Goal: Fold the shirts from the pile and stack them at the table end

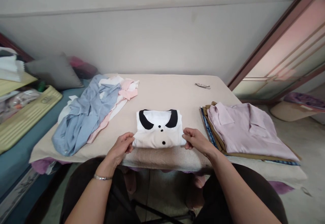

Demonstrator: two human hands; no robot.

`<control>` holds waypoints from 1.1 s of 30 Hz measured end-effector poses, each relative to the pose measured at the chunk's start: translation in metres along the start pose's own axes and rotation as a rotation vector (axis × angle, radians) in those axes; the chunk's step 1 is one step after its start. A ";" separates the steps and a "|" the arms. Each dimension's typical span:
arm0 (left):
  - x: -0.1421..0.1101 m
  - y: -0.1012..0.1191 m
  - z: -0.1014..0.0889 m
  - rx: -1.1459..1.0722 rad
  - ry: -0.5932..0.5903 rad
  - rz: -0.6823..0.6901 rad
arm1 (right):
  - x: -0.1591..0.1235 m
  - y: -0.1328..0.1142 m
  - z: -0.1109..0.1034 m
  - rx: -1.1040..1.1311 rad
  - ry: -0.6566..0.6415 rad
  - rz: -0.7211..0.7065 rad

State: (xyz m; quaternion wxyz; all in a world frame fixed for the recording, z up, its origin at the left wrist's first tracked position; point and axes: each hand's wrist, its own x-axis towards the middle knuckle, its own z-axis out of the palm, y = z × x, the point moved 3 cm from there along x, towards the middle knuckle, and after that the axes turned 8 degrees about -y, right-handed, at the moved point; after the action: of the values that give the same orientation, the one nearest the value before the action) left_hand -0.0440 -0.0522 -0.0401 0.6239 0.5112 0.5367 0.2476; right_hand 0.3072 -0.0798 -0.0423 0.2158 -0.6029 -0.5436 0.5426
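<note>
A white shirt [149,136] with a black collar and black buttons lies folded into a compact rectangle, collar facing up, near the front edge of the cloth-covered table. My left hand [122,145] pinches its left lower corner between thumb and fingers. On the opposite side, my right hand [194,138] grips the right lower corner in the same way. A silver bracelet [102,177] circles my left wrist.
Left of the shirt is a loose heap of blue, white and pink clothes [87,110]. Folded garments [243,126], a pale pink shirt uppermost, are stacked on the right. Glasses [202,86] rest toward the back of the table [165,87]. A yellow-green basket [30,119] stands far left.
</note>
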 end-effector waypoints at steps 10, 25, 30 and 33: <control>0.016 -0.018 0.003 0.059 -0.076 -0.188 | 0.012 0.018 -0.005 -0.032 0.038 0.144; 0.049 -0.016 0.008 0.211 0.283 -0.085 | 0.030 0.018 -0.006 -0.283 0.324 0.215; 0.048 -0.017 0.007 0.322 0.280 -0.103 | 0.028 0.016 -0.009 -0.459 0.396 0.299; 0.048 -0.016 0.007 0.337 0.256 -0.096 | 0.025 0.014 -0.017 -0.432 0.458 0.288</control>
State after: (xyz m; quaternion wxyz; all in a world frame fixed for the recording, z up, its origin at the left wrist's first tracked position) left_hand -0.0266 -0.0195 -0.0756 0.4674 0.5464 0.6692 0.1875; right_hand 0.3243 -0.0568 -0.0593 0.1208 -0.8113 -0.4928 0.2902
